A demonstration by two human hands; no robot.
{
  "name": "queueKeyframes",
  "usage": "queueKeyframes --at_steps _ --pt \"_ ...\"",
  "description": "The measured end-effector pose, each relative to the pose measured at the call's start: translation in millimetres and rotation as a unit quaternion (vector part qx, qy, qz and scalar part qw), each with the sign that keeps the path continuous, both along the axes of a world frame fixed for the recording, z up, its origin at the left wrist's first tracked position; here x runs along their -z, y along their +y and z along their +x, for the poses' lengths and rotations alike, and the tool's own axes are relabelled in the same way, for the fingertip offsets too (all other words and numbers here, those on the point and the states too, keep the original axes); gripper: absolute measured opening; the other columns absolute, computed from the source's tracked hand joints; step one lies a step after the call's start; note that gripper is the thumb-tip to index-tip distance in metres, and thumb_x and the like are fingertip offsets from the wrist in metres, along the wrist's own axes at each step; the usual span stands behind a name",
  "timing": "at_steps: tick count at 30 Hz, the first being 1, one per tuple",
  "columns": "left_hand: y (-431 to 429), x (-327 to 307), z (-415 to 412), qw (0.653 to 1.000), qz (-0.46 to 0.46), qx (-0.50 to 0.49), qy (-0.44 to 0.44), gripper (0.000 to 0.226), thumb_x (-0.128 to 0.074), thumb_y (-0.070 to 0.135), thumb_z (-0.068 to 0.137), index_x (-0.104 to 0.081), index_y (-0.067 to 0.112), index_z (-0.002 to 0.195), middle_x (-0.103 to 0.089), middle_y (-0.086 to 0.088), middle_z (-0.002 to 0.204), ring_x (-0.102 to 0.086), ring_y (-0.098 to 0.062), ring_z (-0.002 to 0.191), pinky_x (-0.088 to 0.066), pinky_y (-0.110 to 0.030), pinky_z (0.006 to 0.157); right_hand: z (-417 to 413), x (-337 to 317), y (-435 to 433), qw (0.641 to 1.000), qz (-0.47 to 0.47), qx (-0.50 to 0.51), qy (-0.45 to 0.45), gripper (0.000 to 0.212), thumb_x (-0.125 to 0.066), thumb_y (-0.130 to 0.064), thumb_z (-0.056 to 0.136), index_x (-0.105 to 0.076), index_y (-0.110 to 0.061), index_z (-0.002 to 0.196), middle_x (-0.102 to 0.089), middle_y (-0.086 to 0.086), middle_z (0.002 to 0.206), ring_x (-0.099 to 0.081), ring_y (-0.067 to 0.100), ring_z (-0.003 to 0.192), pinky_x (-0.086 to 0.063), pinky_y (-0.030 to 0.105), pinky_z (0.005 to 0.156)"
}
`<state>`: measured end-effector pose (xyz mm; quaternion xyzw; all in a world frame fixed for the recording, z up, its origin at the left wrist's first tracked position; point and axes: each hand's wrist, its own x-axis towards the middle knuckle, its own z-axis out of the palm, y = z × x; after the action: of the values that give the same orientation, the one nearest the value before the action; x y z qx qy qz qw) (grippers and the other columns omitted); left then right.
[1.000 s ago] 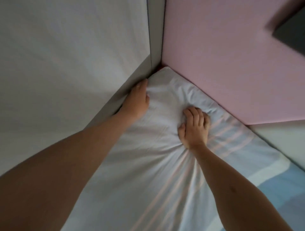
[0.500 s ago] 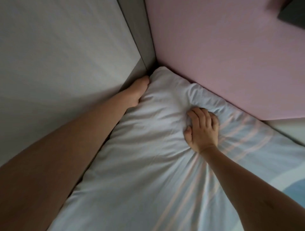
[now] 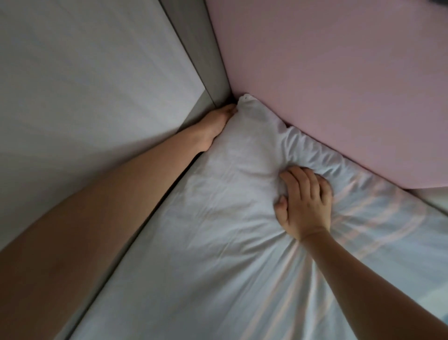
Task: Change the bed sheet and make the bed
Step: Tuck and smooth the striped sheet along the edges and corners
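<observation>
Fingers point(image 3: 300, 180) of right hand point(image 3: 306, 208) clutch sheet point(image 3: 218, 230); left hand point(image 3: 215, 126) wedged alongside.

The left hand point(image 3: 215, 126) hides its fingers between the white bed sheet with pale pink stripes point(image 3: 218, 230) and the grey side board point(image 3: 201, 48), so its grip may be closed. The top edge cuts off a dark shape point(image 3: 437, 1).

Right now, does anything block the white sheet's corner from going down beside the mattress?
Nothing visible does. The left hand is wedged between the white striped bed sheet and the grey side panel; deeper down is hidden.
</observation>
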<state>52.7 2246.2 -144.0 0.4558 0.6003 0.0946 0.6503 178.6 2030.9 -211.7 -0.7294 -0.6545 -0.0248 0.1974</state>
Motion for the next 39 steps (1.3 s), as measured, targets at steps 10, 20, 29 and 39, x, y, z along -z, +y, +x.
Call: queueKeyframes --at_steps 10,20,29,39 --pt "2 9 18 0.942 0.183 0.118 0.255 0.028 -0.038 0.017 0.100 -0.061 0.005 0.108 -0.062 -0.012 0.100 -0.058 -0.024 0.093 -0.041 -0.029 0.078 1 -2 -1 1.000 -0.017 0.004 0.002 0.047 -0.041 -0.031 0.078 -0.055 -0.009 0.117 -0.060 0.011 0.120 -0.045 0.025 0.116 -0.019 0.036 0.106" --pt "-27 1 12 0.967 0.135 0.022 0.215 0.060 -0.057 0.073 0.074 -0.064 0.014 0.068 -0.065 -0.007 0.072 -0.066 -0.028 0.080 -0.047 -0.032 0.066 2 -3 -1 1.000 -0.017 0.006 0.002 0.046 -0.041 -0.030 0.078 -0.054 -0.010 0.117 -0.057 0.008 0.121 -0.045 0.024 0.116 -0.020 0.034 0.106" --pt "-27 22 12 0.946 0.203 -0.027 0.252 0.054 -0.054 0.059 0.085 -0.070 0.008 0.081 -0.072 -0.011 0.087 -0.067 -0.027 0.087 -0.054 -0.034 0.077 0 -7 0 1.000 -0.030 0.006 0.007 0.046 -0.040 -0.030 0.077 -0.052 -0.011 0.117 -0.061 0.010 0.119 -0.045 0.024 0.116 -0.029 0.039 0.100" --pt "-62 19 12 0.822 0.439 0.101 0.348 0.056 -0.037 0.045 0.095 -0.043 0.005 0.134 -0.056 -0.018 0.127 -0.055 -0.035 0.114 -0.043 -0.042 0.091 0 -5 -1 1.000 -0.017 0.014 0.001 0.047 -0.042 -0.030 0.075 -0.054 -0.011 0.117 -0.059 0.008 0.120 -0.045 0.024 0.117 -0.029 0.038 0.101"
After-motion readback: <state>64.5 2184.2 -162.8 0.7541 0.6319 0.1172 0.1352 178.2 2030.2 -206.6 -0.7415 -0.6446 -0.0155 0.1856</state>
